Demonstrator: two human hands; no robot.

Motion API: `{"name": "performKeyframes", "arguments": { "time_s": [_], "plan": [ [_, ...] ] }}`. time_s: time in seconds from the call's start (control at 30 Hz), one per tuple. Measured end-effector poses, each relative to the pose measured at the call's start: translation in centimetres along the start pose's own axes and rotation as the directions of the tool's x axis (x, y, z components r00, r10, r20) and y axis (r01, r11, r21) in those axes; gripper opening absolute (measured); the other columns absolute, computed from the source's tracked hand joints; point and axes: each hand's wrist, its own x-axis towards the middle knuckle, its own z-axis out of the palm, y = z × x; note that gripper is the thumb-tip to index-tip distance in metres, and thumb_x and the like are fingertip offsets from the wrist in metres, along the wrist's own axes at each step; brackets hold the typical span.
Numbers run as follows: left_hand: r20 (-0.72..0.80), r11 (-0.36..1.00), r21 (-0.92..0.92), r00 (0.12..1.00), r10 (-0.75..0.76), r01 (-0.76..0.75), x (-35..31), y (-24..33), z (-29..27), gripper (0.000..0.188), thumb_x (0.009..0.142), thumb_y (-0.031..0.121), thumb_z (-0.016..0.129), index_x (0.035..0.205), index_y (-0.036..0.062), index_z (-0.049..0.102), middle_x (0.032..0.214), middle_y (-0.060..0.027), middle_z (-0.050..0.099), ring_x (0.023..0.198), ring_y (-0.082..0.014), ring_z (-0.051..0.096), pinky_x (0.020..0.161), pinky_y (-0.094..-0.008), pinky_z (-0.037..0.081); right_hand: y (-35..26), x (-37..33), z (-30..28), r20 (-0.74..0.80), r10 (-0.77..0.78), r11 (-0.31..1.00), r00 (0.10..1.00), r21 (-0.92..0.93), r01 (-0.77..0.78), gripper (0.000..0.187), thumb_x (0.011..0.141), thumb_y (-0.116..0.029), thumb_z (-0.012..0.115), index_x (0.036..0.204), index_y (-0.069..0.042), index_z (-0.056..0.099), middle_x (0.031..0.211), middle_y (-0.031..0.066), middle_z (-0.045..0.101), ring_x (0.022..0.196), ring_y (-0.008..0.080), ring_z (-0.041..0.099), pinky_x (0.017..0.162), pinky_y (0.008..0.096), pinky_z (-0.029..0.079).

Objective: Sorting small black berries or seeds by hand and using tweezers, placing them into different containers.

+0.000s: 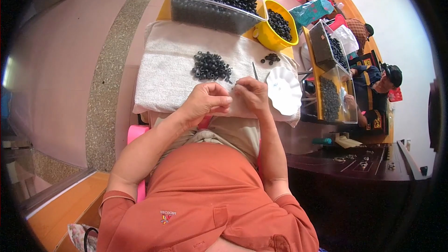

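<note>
Close together at the near edge of a white towel (163, 60), both my hands are raised with bent fingers. My left hand (210, 100) has thumb and fingertips pinched; anything between them is too small to make out. Just right of it, my right hand (253, 94) is curled closed, and what it may hold is hidden. Beyond them lies a pile of small black ring-shaped parts (211, 66). A smaller group of black parts (270, 59) sits to its right. A thin, dark, pointed tool (255, 71) lies beside a white scalloped dish (290, 102).
At the towel's far side stand a clear bin (205, 11) full of black parts and a yellow bucket (272, 41) of the same. On the right, another person (373, 84) works at clear bins (330, 98). A pink chair (138, 133) shows beside me.
</note>
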Motion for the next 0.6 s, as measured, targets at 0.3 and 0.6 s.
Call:
{"name": "performKeyframes", "arguments": {
  "time_s": [0.3, 0.6],
  "plan": [
    [0.002, 1.000, 0.019, 1.000, 0.010, -0.010, 0.1, 0.0, -0.2, 0.012, 0.086, 0.007, 0.073, 0.092, 0.0046, 0.063, 0.086, -0.0025, 0.064, 0.077, -0.0116, 0.065, 0.074, -0.0291, 0.060, -0.8, -0.1, 0.4, 0.032, 0.004, 0.997, 0.999, 0.072, -0.007, 0.012, 0.092, 0.001, 0.062, 0.103, 0.003, 0.068, 0.090, 0.0038, 0.065, 0.077, 0.0090, 0.063, 0.070, 0.0232, 0.052],
    [-0.006, 1.000, 0.024, 1.000, 0.007, -0.007, 0.2, 0.0, -0.3, 0.013, 0.086, 0.007, 0.073, 0.093, 0.0041, 0.062, 0.086, -0.0029, 0.064, 0.077, -0.0123, 0.065, 0.075, -0.0295, 0.060, -1.8, -0.2, 0.7, 0.027, 0.080, 0.996, 0.996, 0.042, -0.081, 0.017, 0.097, -0.007, 0.059, 0.111, 0.001, 0.065, 0.088, 0.0026, 0.064, 0.078, 0.0086, 0.061, 0.072, 0.0227, 0.050]
  ]
}}
